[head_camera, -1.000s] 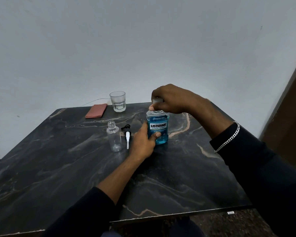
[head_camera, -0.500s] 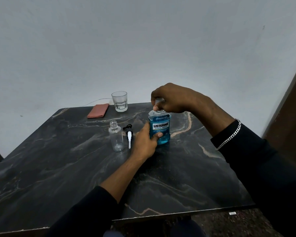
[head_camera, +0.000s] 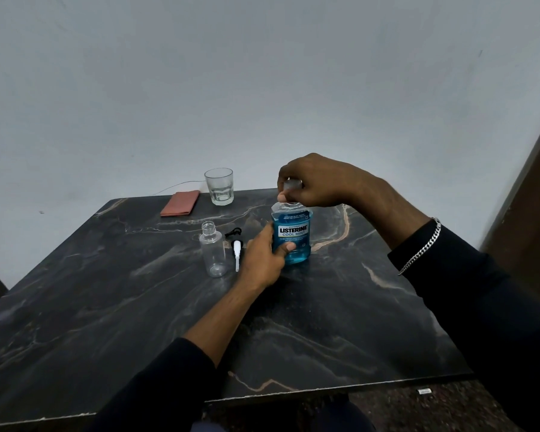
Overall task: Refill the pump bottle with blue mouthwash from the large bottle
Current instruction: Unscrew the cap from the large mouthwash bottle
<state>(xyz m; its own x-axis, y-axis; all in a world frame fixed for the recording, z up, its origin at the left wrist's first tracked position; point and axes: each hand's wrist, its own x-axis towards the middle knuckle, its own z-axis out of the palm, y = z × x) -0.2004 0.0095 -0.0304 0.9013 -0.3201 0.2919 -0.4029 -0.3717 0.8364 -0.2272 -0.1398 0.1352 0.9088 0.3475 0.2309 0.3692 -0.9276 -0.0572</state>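
Note:
The large mouthwash bottle (head_camera: 293,232), clear with blue liquid and a Listerine label, stands upright on the dark marble table (head_camera: 138,322). My left hand (head_camera: 262,257) grips its lower body from the left. My right hand (head_camera: 312,180) is closed over the bottle's clear cap (head_camera: 292,184), which sits just above the neck. The empty clear pump bottle (head_camera: 214,249) stands uncapped to the left. Its pump head (head_camera: 236,244), black top with white tube, lies flat between the two bottles.
A drinking glass (head_camera: 219,186) stands at the table's far edge, with a reddish folded cloth (head_camera: 180,203) to its left and a thin cable behind. A wall rises right behind the table. The table's front edge is near my body.
My right hand has risen slightly with the cap, which now shows a small gap above the bottle neck. My left hand stays on the bottle.

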